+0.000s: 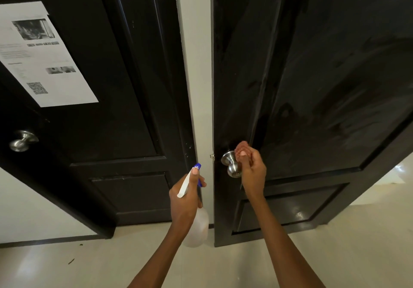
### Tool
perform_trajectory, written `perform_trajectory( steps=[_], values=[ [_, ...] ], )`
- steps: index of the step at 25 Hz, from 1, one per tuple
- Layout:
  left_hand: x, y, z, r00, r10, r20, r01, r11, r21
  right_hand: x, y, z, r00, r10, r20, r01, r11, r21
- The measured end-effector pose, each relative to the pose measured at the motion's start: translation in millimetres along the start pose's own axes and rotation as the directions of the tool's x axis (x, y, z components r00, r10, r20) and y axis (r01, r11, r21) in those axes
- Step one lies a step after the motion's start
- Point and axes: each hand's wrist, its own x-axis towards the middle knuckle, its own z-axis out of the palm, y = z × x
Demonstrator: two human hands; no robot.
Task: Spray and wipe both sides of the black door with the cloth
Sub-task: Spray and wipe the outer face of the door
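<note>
Glossy black panelled door (324, 75) fills right half of head view, streaky smears across its upper panel. Round brushed-silver door knob (232, 164) sits near its left edge, a small metal latch (212, 156) just beside it on the edge. Right hand (251, 164) is at the knob, fingers curled, touching it; something pinkish-red bunched in the fingers, possibly the cloth, cannot tell for sure. Left hand (186, 195) grasps a translucent white spray bottle (196, 227) with white trigger head and blue nozzle (197, 166), nozzle pointing up toward the gap between doors, index finger lying along the head. White wall strip (196, 64) separates it from a second black door (100, 109) on left, carrying a white printed paper notice (44, 59) and its own silver knob (22, 140). Pale tiled floor (89, 261) below.
</note>
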Motion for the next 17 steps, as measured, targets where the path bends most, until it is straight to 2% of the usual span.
perform_trajectory(
  steps=[1,2,3,4,5,6,9,12,13,17],
  values=[
    [-0.8,2.7,2.0,1.000,0.015,0.010,-0.015,1.000,-0.005,1.8,-1.3,2.9,0.990,-0.119,0.071,0.132,0.963,-0.234],
    [-1.8,6.6,3.6,1.000,0.021,0.012,-0.021,1.000,-0.010,3.1,-3.3,7.4,0.960,-0.220,0.172,0.275,0.855,-0.439],
    [-2.6,10.1,4.7,1.000,0.021,0.014,-0.021,1.000,-0.014,3.0,-7.4,12.6,0.909,-0.293,0.296,0.416,0.686,-0.597],
    [-3.0,13.2,5.4,1.000,0.017,0.013,-0.016,1.000,-0.018,2.3,-11.8,17.6,0.849,-0.333,0.411,0.528,0.504,-0.683],
    [-3.5,15.1,5.2,1.000,0.009,0.013,-0.009,1.000,-0.021,3.0,-14.4,19.8,0.801,-0.349,0.486,0.595,0.382,-0.707],
    [-3.3,15.7,4.8,1.000,0.004,0.016,-0.003,1.000,-0.020,4.3,-20.6,18.2,0.779,-0.366,0.510,0.623,0.356,-0.696],
    [-0.1,12.8,1.7,1.000,0.003,0.026,-0.002,1.000,-0.008,11.9,-14.9,-3.4,0.799,-0.459,0.388,0.597,0.533,-0.600],
    [4.8,9.1,-0.1,1.000,-0.012,0.027,0.012,1.000,0.001,10.6,-4.4,-10.7,0.877,-0.406,0.259,0.481,0.712,-0.512],
    [5.5,9.2,-0.4,0.999,-0.019,0.030,0.019,1.000,0.000,9.1,-3.6,-7.8,0.882,-0.400,0.247,0.470,0.724,-0.505],
    [3.8,8.0,-0.6,0.999,-0.024,0.032,0.024,1.000,-0.004,4.9,-0.7,-5.4,0.828,-0.439,0.350,0.560,0.601,-0.571]
  ],
)
